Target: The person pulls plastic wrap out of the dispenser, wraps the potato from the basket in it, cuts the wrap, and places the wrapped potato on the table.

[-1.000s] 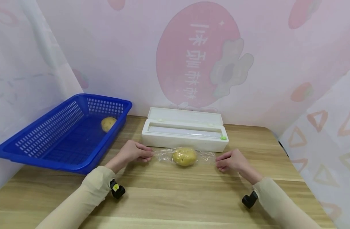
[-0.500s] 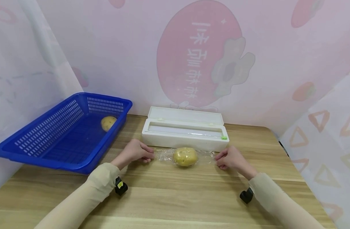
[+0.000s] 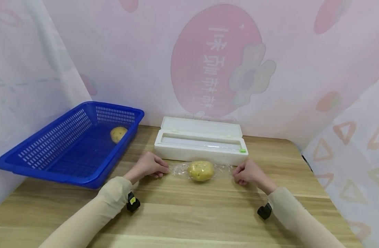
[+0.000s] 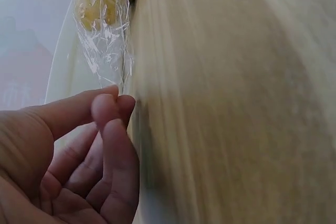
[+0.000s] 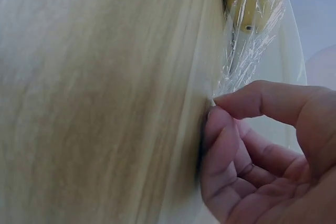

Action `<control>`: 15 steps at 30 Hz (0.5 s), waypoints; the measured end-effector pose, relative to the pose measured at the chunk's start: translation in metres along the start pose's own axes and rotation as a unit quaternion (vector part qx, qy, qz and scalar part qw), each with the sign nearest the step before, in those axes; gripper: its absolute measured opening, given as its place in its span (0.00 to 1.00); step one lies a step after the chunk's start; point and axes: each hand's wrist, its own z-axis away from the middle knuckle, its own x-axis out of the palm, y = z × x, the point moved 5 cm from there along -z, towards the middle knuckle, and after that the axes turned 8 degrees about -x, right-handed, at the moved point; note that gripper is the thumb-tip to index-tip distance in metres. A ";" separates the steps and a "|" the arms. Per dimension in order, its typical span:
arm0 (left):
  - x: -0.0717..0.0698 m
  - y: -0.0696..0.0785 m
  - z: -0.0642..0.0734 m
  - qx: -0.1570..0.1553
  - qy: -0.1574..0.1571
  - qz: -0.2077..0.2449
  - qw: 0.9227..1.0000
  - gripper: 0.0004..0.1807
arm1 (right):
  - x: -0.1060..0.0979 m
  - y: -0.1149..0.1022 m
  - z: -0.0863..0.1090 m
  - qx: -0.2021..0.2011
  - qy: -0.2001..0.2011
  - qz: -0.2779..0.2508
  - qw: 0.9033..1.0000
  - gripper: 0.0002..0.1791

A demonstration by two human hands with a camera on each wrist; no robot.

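A yellow potato [image 3: 201,171] wrapped in clear plastic wrap [image 3: 179,168] is in the middle of the head view, just in front of a white wrap box. My left hand [image 3: 150,166] pinches the gathered left end of the wrap between thumb and fingers. On the other side, my right hand [image 3: 251,174] pinches the right end. Both wrist views show the plastic wrap [image 4: 107,51] narrowing from the potato [image 5: 252,1] to the fingertips, with the remaining fingers curled under.
Behind the potato stands the white wrap dispenser box [image 3: 201,154], lid raised, a roll inside and a green slider [image 3: 242,150] on its right. At left a blue basket [image 3: 96,172] holds another potato [image 3: 118,134]. All stand on a wooden table [image 3: 201,213].
My two hands have come slightly closer together, each still pinching its end of the wrap. The potato stays in nearly the same place.
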 end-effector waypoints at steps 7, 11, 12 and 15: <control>-0.008 -0.006 0.000 -0.026 -0.034 0.056 0.998 0.19 | -0.009 -0.005 0.005 -0.019 0.000 0.069 0.997 0.08; -0.020 -0.007 0.006 -0.016 -0.012 0.091 0.996 0.24 | -0.016 -0.016 0.011 -0.031 -0.008 0.087 0.996 0.11; -0.021 -0.008 0.008 -0.013 -0.002 0.097 0.995 0.23 | -0.017 -0.020 0.013 -0.029 -0.012 0.083 0.996 0.11; -0.022 -0.002 0.014 0.017 0.040 0.099 0.994 0.19 | -0.020 -0.033 0.017 -0.047 -0.024 0.068 0.996 0.10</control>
